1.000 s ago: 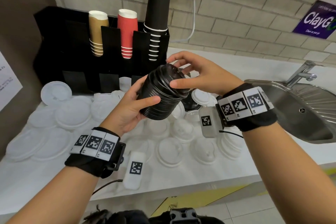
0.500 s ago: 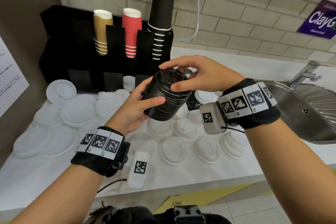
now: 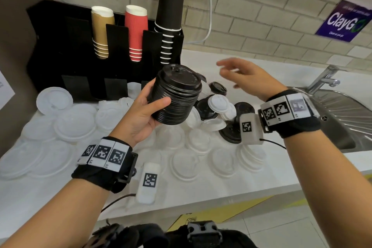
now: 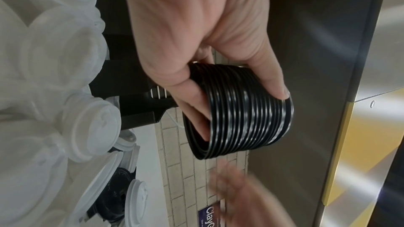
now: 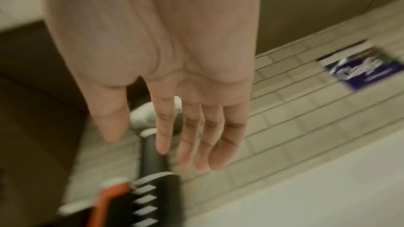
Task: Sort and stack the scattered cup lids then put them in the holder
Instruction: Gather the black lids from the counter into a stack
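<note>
Black plastic fills your left hand (image 3: 141,115): a stack of black lids (image 3: 176,96), tilted, with your thumb across its near side and your fingers (image 4: 196,110) curled round the far side, as the left wrist view shows plainly. You hold the stack above the counter (image 3: 60,197), touching nothing else.

Your right hand (image 3: 247,76) hangs in the air to the right of the stack, apart from it, fingers (image 5: 203,135) straight and loosely spread, holding nothing. It is blurred in every view.

Below that right hand and its wrist lie a few loose black lids (image 3: 218,88) mixed with small white lids (image 3: 218,102), some leaning on each other. Under and left of your left hand, many white lids (image 3: 74,125) lie flat across the counter, overlapping in places.

Beyond your left hand stands the black holder (image 3: 60,46) against the brick wall, with three stacks of upturned paper cups in its upper slots: brown cups (image 3: 101,30), red cups (image 3: 135,30) and tall black cups (image 3: 171,16). Past your right wrist is a steel sink (image 3: 342,119) with a tap (image 3: 324,79).
</note>
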Demonstrator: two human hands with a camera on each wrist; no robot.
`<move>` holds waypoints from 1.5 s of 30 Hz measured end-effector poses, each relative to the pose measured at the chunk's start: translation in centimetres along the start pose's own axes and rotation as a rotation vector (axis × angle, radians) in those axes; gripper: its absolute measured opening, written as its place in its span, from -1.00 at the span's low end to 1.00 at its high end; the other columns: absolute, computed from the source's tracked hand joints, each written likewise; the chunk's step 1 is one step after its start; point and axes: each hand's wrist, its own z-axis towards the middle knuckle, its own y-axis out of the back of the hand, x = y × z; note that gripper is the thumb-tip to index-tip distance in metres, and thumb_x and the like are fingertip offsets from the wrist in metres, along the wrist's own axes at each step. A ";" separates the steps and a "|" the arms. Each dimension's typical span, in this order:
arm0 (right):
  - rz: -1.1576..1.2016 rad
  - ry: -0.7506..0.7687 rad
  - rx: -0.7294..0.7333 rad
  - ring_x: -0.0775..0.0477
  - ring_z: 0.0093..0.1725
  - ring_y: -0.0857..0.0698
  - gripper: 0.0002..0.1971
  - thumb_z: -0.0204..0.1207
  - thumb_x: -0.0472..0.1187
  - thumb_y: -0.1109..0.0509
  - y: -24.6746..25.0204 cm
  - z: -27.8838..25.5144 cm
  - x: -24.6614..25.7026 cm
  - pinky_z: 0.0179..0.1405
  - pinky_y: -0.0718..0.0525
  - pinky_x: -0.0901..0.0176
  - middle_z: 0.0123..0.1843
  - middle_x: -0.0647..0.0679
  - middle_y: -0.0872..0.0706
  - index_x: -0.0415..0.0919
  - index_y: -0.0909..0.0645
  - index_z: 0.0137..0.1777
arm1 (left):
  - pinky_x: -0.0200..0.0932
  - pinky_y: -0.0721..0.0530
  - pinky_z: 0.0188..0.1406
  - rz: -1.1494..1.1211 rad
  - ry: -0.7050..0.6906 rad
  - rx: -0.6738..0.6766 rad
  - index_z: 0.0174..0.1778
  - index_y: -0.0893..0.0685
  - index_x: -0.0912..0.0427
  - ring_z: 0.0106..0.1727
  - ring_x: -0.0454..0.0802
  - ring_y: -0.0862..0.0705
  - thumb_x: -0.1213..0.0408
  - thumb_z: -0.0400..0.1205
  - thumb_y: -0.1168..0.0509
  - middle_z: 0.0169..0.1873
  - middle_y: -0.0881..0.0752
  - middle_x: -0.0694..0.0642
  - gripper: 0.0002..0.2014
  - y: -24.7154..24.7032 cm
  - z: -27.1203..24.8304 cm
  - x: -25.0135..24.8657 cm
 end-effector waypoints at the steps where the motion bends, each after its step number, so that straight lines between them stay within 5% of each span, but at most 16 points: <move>1: -0.098 -0.131 0.028 0.00 0.11 -0.66 -0.69 0.62 -0.02 -0.33 0.5 0.1 -1.6 -0.05 -0.58 0.35 0.18 0.08 -0.67 0.04 -0.56 0.35 | -0.12 -0.76 -0.04 -0.006 -0.007 0.001 0.57 -0.42 0.07 0.28 0.01 -0.71 0.34 0.40 -0.47 0.33 -0.66 0.10 -0.24 0.0 0.0 -0.1; 4: -0.474 -0.479 0.303 -0.04 0.03 -0.59 -0.62 0.61 0.04 -0.34 0.2 0.1 -5.9 -0.06 -0.54 0.22 0.16 -0.01 -0.61 -0.11 -0.56 0.34 | -0.14 -0.76 -0.07 -0.019 -0.017 -0.004 0.56 -0.43 0.08 0.24 -0.03 -0.74 0.33 0.40 -0.46 0.30 -0.67 0.07 -0.25 0.1 0.1 -0.3; 7: -0.706 -0.527 0.495 -0.14 0.02 -0.57 -0.65 0.52 0.09 -0.44 -2.1 -0.2 -8.3 -0.12 -0.47 0.19 -0.03 -0.08 -0.64 -0.20 -0.62 0.05 | -0.14 -0.76 -0.07 -0.012 -0.017 -0.001 0.56 -0.43 0.09 0.23 -0.04 -0.74 0.40 0.47 -0.35 0.28 -0.68 0.07 -0.33 0.2 0.3 -0.3; 10: -0.779 -0.483 0.475 -0.21 0.18 -0.61 -0.40 0.35 0.10 -0.58 -3.7 0.2 -10.2 0.03 -0.53 0.09 0.22 -0.18 -0.64 -0.26 -0.54 0.24 | -0.15 -0.76 -0.06 0.006 -0.014 0.002 0.55 -0.44 0.09 0.23 -0.03 -0.74 0.36 0.44 -0.42 0.25 -0.71 0.05 -0.30 0.3 0.3 -0.2; 14: -0.793 -0.485 0.320 -0.28 0.29 -0.53 -0.21 0.25 0.25 -0.57 -3.8 1.4 -12.1 0.11 -0.47 -0.01 0.35 -0.16 -0.48 -0.02 -0.37 0.41 | -0.14 -0.76 -0.05 0.021 -0.006 -0.007 0.50 -0.49 0.03 0.27 -0.01 -0.72 0.31 0.36 -0.48 0.25 -0.72 0.04 -0.28 0.5 0.4 -0.3; 18: -0.719 -0.556 0.326 -0.17 0.06 -0.59 -0.39 0.46 0.31 -0.34 -3.1 2.3 -14.4 -0.04 -0.39 0.12 0.25 -0.09 -0.62 -0.09 -0.46 0.36 | -0.14 -0.76 -0.06 0.020 -0.013 -0.024 0.49 -0.50 0.02 0.26 -0.02 -0.73 0.23 0.27 -0.53 0.23 -0.73 0.02 -0.21 1.0 0.3 -0.5; 23: -0.796 -0.563 0.389 -0.10 -0.13 -0.59 -0.53 0.48 0.14 -0.36 -2.9 2.4 -15.6 -0.22 -0.43 0.16 -0.12 0.03 -0.59 -0.09 -0.48 0.31 | -0.15 -0.76 -0.08 0.017 -0.021 -0.037 0.54 -0.46 0.08 0.22 -0.04 -0.75 0.24 0.29 -0.52 0.19 -0.75 0.01 -0.18 1.3 0.0 -0.6; 27: -0.685 -0.567 0.166 -0.20 -0.06 -0.58 -0.49 0.51 0.16 -0.23 -1.8 2.9 -11.9 -0.08 -0.50 0.08 0.15 -0.21 -0.65 -0.08 -0.39 0.39 | -0.15 -0.76 -0.10 0.015 -0.017 -0.041 0.48 -0.51 0.02 0.20 -0.05 -0.76 0.32 0.37 -0.46 0.16 -0.76 -0.02 -0.31 1.2 0.1 -0.4; 30: -0.162 -0.413 0.116 -0.15 -0.11 -0.63 -0.60 0.63 0.12 -0.21 -1.4 2.9 -6.4 0.03 -0.63 -0.05 0.06 -0.19 -0.60 -0.01 -0.37 0.39 | -0.13 -0.76 -0.09 0.021 -0.008 -0.036 0.54 -0.45 0.02 0.23 -0.04 -0.74 0.30 0.34 -0.48 0.20 -0.74 -0.02 -0.22 0.8 0.2 -0.1; 33: 0.216 -0.108 0.144 0.13 -0.21 -0.68 -0.72 0.66 -0.05 -0.26 -2.1 1.4 -1.4 0.02 -0.74 0.09 -0.11 0.07 -0.67 0.04 -0.44 0.34 | -0.12 -0.76 -0.08 0.020 -0.005 -0.032 0.57 -0.42 0.06 0.25 0.00 -0.73 0.35 0.43 -0.40 0.23 -0.73 0.02 -0.27 0.8 0.4 0.1; 37: 0.217 0.194 0.107 0.13 -0.09 -0.66 -0.64 0.52 -0.13 -0.48 -3.3 -0.1 2.9 -0.10 -0.66 0.35 0.03 0.00 -0.58 0.10 -0.50 0.26 | -0.14 -0.76 -0.10 0.032 -0.009 -0.048 0.56 -0.44 0.06 0.22 -0.02 -0.75 0.35 0.43 -0.41 0.18 -0.75 0.01 -0.29 1.0 0.4 0.1; 42: 0.164 0.287 0.139 0.13 0.02 -0.60 -0.55 0.43 -0.20 -0.55 -3.9 -0.1 5.4 0.06 -0.70 -0.02 0.10 0.04 -0.60 0.04 -0.54 0.30 | -0.14 -0.75 -0.09 0.058 -0.003 -0.036 0.54 -0.46 0.01 0.22 -0.01 -0.74 0.35 0.42 -0.43 0.21 -0.74 0.03 -0.29 1.1 0.1 0.1; 45: 0.111 0.275 0.187 -0.01 0.15 -0.63 -0.56 0.47 -0.25 -0.52 -4.0 0.2 6.1 0.12 -0.72 0.01 0.21 -0.07 -0.62 0.02 -0.59 0.34 | -0.14 -0.75 -0.11 0.085 0.007 0.004 0.42 -0.55 -0.13 0.21 -0.04 -0.75 0.36 0.41 -0.44 0.17 -0.76 -0.03 -0.36 1.2 -0.1 0.2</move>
